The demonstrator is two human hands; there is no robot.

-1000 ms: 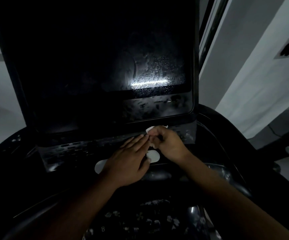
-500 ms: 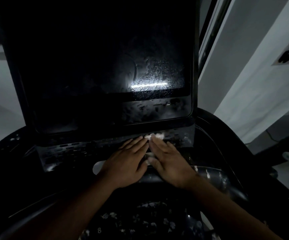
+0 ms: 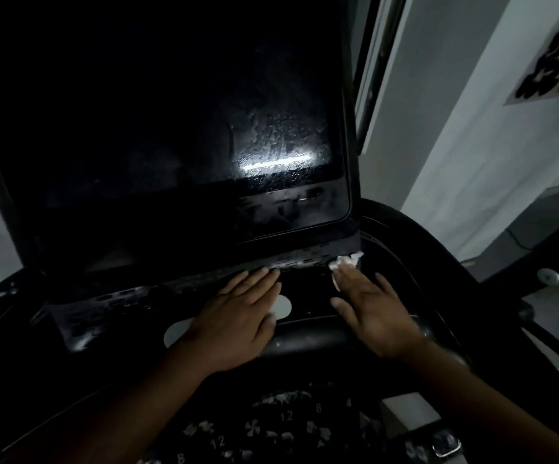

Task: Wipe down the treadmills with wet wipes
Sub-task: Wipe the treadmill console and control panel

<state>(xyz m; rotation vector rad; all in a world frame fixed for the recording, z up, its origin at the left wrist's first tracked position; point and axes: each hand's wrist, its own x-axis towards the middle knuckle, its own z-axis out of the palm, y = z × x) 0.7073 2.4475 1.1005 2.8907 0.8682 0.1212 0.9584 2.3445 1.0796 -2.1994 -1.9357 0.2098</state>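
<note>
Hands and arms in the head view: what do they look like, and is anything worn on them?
The left hand and the right hand are bare: no gloves, no rings that the dim light shows. The left forearm and right forearm are bare too, with no sleeve in view. No watch or band shows plainly at either wrist.

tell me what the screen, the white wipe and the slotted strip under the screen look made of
Screen: glass or glossy plastic, going by the sharp light streak mirrored in it.
Wipe: thin, soft nonwoven or paper, crumpled under the right hand.
Slotted strip: likely hard moulded plastic, dull sheen; too dark to be sure.
</note>
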